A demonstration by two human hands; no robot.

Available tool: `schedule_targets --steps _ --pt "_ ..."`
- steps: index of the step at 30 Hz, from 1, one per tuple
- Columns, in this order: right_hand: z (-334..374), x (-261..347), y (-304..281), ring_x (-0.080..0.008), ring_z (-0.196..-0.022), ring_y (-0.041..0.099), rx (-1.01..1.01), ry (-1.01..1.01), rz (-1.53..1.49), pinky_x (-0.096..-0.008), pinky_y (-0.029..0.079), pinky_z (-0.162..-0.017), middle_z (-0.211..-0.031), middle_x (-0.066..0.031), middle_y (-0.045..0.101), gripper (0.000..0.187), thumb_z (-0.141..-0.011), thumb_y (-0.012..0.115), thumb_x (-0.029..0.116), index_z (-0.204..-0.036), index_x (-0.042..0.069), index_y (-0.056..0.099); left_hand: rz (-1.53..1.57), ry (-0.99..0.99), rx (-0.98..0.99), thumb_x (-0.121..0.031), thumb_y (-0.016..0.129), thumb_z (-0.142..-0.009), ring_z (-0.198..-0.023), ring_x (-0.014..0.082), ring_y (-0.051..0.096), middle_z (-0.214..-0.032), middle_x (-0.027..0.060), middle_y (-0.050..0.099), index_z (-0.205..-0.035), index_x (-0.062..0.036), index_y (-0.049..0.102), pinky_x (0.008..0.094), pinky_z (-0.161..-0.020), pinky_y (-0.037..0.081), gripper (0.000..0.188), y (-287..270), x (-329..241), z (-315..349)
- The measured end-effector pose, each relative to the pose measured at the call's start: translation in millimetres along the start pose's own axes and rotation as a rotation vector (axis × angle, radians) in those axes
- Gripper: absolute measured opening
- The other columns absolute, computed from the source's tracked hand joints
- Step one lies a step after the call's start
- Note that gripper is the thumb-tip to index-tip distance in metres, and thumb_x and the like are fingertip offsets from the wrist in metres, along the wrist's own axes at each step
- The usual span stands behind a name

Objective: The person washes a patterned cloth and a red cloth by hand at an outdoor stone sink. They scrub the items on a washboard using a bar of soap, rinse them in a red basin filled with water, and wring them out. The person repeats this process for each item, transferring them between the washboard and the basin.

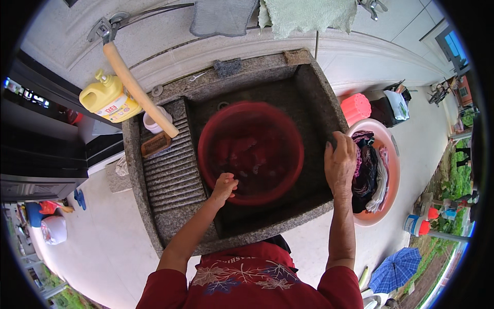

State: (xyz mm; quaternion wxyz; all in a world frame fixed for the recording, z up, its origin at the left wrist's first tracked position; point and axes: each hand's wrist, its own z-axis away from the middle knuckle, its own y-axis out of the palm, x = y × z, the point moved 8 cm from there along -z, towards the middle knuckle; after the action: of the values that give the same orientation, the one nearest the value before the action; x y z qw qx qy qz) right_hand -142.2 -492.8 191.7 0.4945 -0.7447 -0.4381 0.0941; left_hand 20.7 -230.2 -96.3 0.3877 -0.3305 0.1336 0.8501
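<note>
A red plastic basin stands in a dark stone sink, with reddish cloth lying in dark water inside it. Over the basin's near left rim hovers my left hand, its fingers loosely bent and slightly apart, and no object shows in them. My right hand is raised by the sink's right wall, open, thumb and fingers apart with nothing held. Just right of it, outside the sink, a pale pink tub holds a heap of dark, white and patterned clothes.
The sink's left side is a ribbed washboard, carrying a scrubbing brush and a white cup. A yellow pump jug and wooden handle stand at the back left. A coral container sits right; a blue umbrella lies lower right.
</note>
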Motion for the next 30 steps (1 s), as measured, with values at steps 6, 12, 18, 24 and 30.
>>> schedule_targets --steps 6,12,18,24,30 --pt "77.7 -5.4 228.9 -0.0496 -0.114 0.043 0.789 0.353 -0.226 -0.0564 0.044 -0.088 -0.138 -0.0222 0.029 0.054 -0.085 0.060 0.033 -0.135 0.026 0.039 0.036 0.137 -0.038 -0.012 0.056 -0.086 -0.124 0.0298 0.039 -0.148 0.0150 0.017 -0.143 -0.0085 0.025 0.0371 -0.097 0.042 0.065 14.6 -1.6 -35.5" --pt "134.0 60.0 316.5 -0.0506 -0.127 0.028 0.905 0.213 -0.083 -0.0655 0.039 -0.089 -0.145 -0.0164 0.022 0.053 -0.083 0.061 0.038 -0.133 0.032 0.043 -0.117 0.213 0.009 -0.011 0.059 -0.084 -0.138 0.0337 0.021 -0.150 0.0185 0.016 -0.146 -0.0068 0.018 0.0384 -0.110 0.025 0.074 10.2 0.0 -61.7" --pt "117.4 -29.6 331.6 -0.0290 -0.093 0.061 0.672 0.373 -0.602 -0.0350 0.051 -0.077 -0.097 -0.0162 0.064 0.031 -0.079 0.064 0.016 -0.109 0.007 0.065 -0.367 0.172 -0.022 -0.020 0.069 -0.078 -0.133 0.0362 0.029 -0.145 0.0190 0.027 -0.147 -0.0109 0.016 0.0406 -0.108 0.031 0.087 25.7 4.2 -61.8" --pt "17.2 19.8 186.1 -0.0092 -0.078 0.060 0.692 0.565 -1.018 -0.0244 0.047 -0.070 -0.085 -0.0068 0.068 0.026 -0.078 0.067 0.008 -0.100 -0.005 0.065 -1.187 0.094 0.006 -0.022 0.071 -0.075 -0.115 0.0329 0.047 -0.119 0.0125 0.053 -0.130 -0.0114 0.044 0.0450 -0.091 0.046 0.062 40.5 -14.8 -44.3" --pt "-32.2 49.6 71.7 -0.0082 -0.080 0.059 0.535 0.360 -1.032 -0.0236 0.048 -0.071 -0.084 -0.0059 0.067 0.024 -0.077 0.069 0.004 -0.098 -0.005 0.064 -1.307 0.442 -0.058 -0.023 0.064 -0.078 -0.100 0.0286 0.052 -0.104 0.0093 0.057 -0.093 -0.0078 0.066 0.0420 -0.081 0.048 0.022 44.8 -6.5 -34.9"
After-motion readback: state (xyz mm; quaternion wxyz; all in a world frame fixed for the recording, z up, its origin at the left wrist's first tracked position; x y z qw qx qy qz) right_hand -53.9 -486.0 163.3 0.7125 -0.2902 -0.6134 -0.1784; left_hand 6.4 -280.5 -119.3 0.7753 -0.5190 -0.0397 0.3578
